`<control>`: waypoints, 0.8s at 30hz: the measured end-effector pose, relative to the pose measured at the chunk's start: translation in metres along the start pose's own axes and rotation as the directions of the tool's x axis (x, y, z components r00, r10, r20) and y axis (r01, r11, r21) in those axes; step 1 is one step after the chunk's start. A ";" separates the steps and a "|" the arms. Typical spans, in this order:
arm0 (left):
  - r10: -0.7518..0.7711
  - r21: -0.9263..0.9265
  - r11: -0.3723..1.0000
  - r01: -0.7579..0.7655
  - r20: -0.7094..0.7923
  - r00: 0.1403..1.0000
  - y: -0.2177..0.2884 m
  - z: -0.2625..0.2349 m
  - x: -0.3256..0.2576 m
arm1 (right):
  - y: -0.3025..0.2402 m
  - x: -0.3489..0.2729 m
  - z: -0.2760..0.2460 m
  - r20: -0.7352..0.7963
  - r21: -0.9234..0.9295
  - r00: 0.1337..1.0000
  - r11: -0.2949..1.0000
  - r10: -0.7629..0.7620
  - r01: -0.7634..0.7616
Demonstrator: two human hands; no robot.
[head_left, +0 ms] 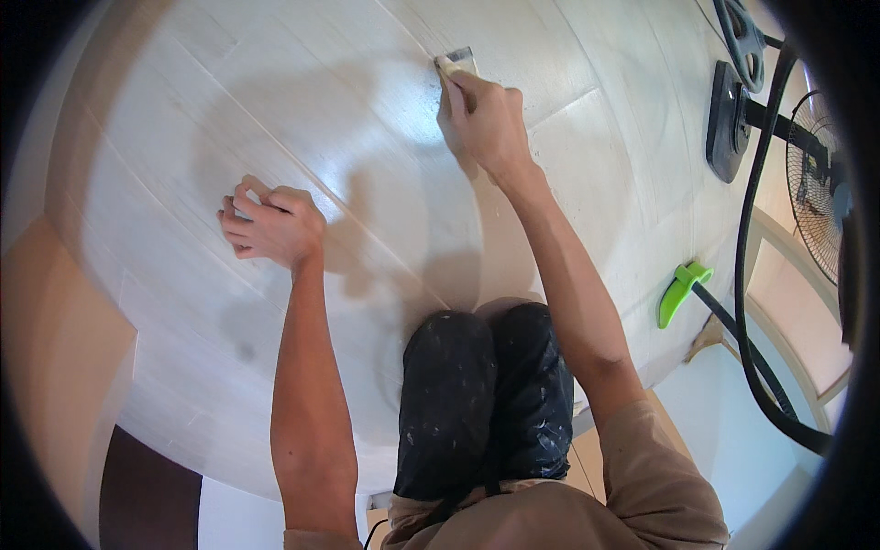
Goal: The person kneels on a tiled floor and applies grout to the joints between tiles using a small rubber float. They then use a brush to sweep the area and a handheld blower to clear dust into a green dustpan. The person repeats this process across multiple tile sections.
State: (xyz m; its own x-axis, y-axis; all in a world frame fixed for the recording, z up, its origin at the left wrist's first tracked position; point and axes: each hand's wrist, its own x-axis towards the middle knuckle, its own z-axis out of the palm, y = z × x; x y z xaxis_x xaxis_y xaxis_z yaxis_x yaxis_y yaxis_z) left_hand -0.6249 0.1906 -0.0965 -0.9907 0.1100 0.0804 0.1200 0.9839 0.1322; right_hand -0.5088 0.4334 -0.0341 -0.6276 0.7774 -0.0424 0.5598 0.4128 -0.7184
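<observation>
My right hand (490, 119), arm stretched forward, is closed around a small scraper (463, 60). The scraper's flat edge lies against the pale plank-patterned floor (367, 137), and its handle is mostly hidden by my fingers. To the left and nearer to me, my left hand (270, 223) is raised over the planks with its fingers curled in; whether anything is inside them is hidden. Thin seams run slantwise across the floor between the two hands.
My knees, in paint-spotted dark trousers (449, 394), rest on the floor. To the right are a fan (811, 183), a black base plate (726, 119), a looping black cable (753, 266) and a green plastic foot (680, 291) on a dark pole. A beige wall (55, 321) stands left.
</observation>
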 end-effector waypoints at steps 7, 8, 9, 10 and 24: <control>-0.013 -0.054 0.998 0.014 0.024 1.000 0.003 -0.003 -0.002 | 0.004 0.026 0.018 -0.037 -0.011 0.994 0.994 -0.107 0.106; -0.015 -0.057 0.998 0.016 0.016 1.000 0.002 -0.005 0.000 | 0.004 0.016 0.015 -0.020 0.023 0.998 0.998 -0.053 0.054; -0.010 -0.062 0.998 0.011 0.018 1.000 0.002 -0.005 -0.001 | 0.001 0.013 0.010 -0.005 0.047 1.000 0.999 0.010 -0.010; -0.006 -0.068 0.998 0.007 0.019 1.000 0.001 -0.006 -0.002 | -0.003 0.023 0.014 -0.014 0.024 0.999 0.999 -0.044 0.044; 0.014 -0.046 0.999 -0.013 0.027 1.000 0.000 -0.006 0.000 | -0.057 0.117 0.048 0.113 0.032 0.994 0.999 0.012 -0.015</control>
State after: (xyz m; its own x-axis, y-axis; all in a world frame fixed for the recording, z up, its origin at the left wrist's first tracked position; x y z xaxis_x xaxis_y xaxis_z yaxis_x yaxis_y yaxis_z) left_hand -0.6246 0.1896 -0.0910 -0.9903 0.1275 0.0552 0.1354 0.9749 0.1767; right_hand -0.6403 0.4778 -0.0318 -0.6780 0.7237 -0.1288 0.5519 0.3854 -0.7395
